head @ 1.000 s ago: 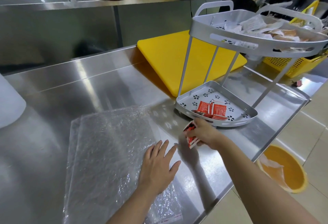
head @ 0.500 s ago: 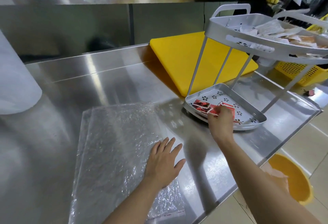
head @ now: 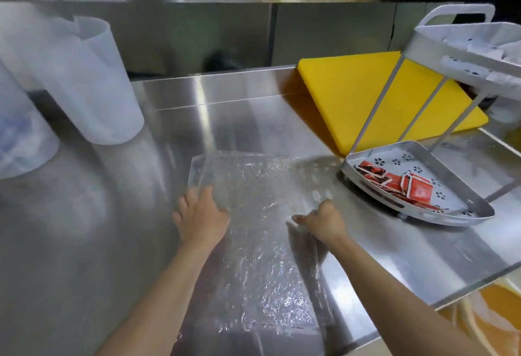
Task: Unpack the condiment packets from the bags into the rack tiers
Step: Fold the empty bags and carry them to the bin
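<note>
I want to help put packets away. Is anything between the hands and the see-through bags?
No, nothing visible. The left hand rests flat on the clear bags and the right hand pinches their right edge. Only bare counter lies between the bags and the rack's lower tier.

Bright overhead light streaks glare across the steel counter point(head: 253, 118), casting soft shadows beneath the forearms, while motion blur smears the white containers point(head: 93, 79) left of it and wide-angle distortion bends its edges.

Open desk point(head: 239, 118) is stretching behind the flat bags point(head: 253, 257); the rack point(head: 417, 210) is blocking rightward, translucent jugs point(head: 93, 82) are crowding leftward.
</note>
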A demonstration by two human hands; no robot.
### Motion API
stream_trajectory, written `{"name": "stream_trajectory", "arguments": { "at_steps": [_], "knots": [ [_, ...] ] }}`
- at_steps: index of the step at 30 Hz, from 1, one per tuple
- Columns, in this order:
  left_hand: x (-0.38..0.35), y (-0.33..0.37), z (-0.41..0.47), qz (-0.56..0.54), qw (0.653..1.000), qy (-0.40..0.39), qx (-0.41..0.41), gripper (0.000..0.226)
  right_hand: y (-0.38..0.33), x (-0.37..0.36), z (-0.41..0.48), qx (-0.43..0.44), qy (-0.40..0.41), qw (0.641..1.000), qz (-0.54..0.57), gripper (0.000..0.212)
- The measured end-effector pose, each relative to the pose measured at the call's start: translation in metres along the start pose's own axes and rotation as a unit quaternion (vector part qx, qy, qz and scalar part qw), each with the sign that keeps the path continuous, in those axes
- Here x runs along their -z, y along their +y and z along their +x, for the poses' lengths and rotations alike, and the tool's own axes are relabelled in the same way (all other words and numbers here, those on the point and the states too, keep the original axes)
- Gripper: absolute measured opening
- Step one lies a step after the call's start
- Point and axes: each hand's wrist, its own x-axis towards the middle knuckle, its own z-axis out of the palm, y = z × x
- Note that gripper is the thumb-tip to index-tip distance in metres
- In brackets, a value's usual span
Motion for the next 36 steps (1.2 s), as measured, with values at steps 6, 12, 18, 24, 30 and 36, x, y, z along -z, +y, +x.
{"name": "stream_trajectory", "arguments": {
  "at_steps": [6,12,18,24,30,36],
  "knots": [
    [0.009,-0.036,-0.01,0.016,0.993,-0.034,0.113,0.078,-0.008,-0.02,0.0,-0.005,-0.037,0.999,-0.034,0.049],
    [0.012,-0.038,-0.01,-0.081,0.983,-0.073,0.146,0.063,-0.001,-0.017,0.003,0.031,-0.08,0.986,0.144,0.02],
    [0.018,-0.046,-0.008,-0.263,0.941,-0.15,0.152,0.035,0.009,-0.004,-0.004,0.048,-0.12,0.96,0.247,0.024],
    [0.023,-0.057,-0.014,-0.379,0.874,-0.222,0.207,0.066,0.024,0.001,-0.009,0.021,-0.171,0.926,0.337,0.018],
    [0.02,-0.062,-0.02,-0.454,0.824,-0.244,0.237,0.02,0.03,0.002,-0.008,0.003,-0.148,0.922,0.358,0.03],
    [0.013,-0.061,-0.028,-0.415,0.868,-0.136,0.237,0.039,0.036,0.0,-0.016,-0.02,-0.105,0.93,0.353,0.025]
  ]
}}
